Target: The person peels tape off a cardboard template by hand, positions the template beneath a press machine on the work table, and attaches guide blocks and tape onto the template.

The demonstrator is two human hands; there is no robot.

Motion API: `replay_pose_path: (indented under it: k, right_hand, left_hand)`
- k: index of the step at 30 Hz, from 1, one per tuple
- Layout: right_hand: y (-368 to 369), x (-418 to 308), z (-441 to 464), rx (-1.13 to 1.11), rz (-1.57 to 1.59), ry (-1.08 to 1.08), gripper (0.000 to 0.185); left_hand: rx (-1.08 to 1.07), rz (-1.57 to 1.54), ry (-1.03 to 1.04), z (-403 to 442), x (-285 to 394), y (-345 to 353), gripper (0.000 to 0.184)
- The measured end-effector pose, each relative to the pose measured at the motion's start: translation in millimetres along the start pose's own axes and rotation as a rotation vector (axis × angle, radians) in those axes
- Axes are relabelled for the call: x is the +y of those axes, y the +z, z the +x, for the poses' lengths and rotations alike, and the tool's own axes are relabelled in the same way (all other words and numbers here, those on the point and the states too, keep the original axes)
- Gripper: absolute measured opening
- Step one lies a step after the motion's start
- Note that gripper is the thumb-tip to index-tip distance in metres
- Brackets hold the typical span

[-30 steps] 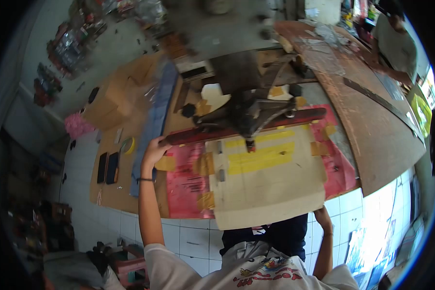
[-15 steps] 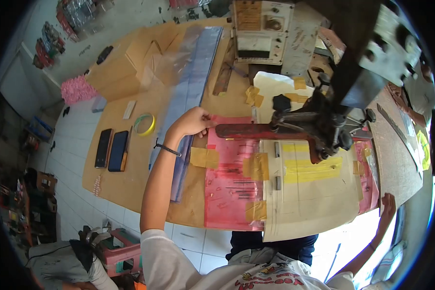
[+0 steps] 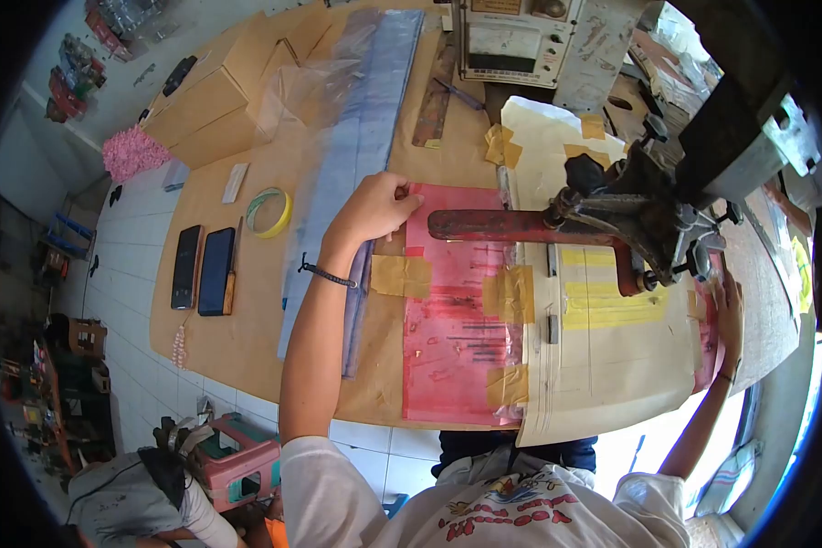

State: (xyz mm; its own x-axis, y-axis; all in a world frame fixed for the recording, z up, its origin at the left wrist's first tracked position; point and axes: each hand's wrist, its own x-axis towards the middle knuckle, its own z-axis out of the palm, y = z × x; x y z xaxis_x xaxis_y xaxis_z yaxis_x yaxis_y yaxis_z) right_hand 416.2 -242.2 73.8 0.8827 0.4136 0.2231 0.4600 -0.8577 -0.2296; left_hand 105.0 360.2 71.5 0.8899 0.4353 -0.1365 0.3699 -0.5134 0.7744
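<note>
A translucent red sheet [image 3: 447, 365], fixed with brown tape [image 3: 510, 294], lies on the table under a beige card [image 3: 626, 384] bearing yellow strips. At the sheet's far left corner is my left hand [image 3: 374, 212], its fingers curled and closed on that edge. My right hand [image 3: 729, 320] lies along the sheet's right side with its fingers stretched out. Between the two hands, a machine's dark red arm [image 3: 502, 226] hangs over the sheet and card. Below its clamp head [image 3: 635, 210], part of the card is hidden.
Left of the sheet lie a long stack of blue plastic film [image 3: 365, 137], a tape roll [image 3: 271, 213] and two phones [image 3: 216, 272]. A control box [image 3: 516, 46] and a cardboard box [image 3: 215, 87] stand at the back. Another person [image 3: 142, 498] is at lower left.
My right hand has moved up and inward from beyond the table's edge onto the sheet's right side. My left hand stays at the far left corner. The whole view has shifted slightly.
</note>
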Motion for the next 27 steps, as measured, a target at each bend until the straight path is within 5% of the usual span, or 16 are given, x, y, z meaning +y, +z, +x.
replay_pose_path:
  k: [5,10,13,16,19,22,25,27]
  right_hand:
    - [-11,-1,41,-0.294,0.138,0.117,0.035]
    - [15,12,75,-0.052,0.404,-0.32,0.033]
    - [9,0,86,-0.009,0.085,-0.459,0.041]
    - [-24,-40,89,-0.371,0.003,-0.118,0.053]
    - [-19,-35,92,-0.312,0.098,-0.094,0.055]
    - [5,-6,109,0.033,0.042,-0.685,0.053]
    - [10,-6,110,0.094,0.059,-0.717,0.049]
    - [5,-9,113,-0.091,0.239,-0.5,0.045]
  left_hand:
    - [0.018,0.036,0.02,-3,4,2,0.023]
    - [-0.019,-0.003,-0.007,-2,0,3,0.025]
    - [-0.103,-0.02,-0.07,10,-3,-5,0.026]
    - [-0.184,-0.08,-0.157,14,-1,-11,0.027]
    - [-0.188,-0.126,-0.15,15,-5,-12,0.026]
    - [-0.13,-0.046,-0.125,11,-4,-9,0.025]
    - [-0.054,0.001,-0.12,7,-2,-2,0.024]
    - [-0.046,-0.049,-0.105,6,-4,0,0.024]
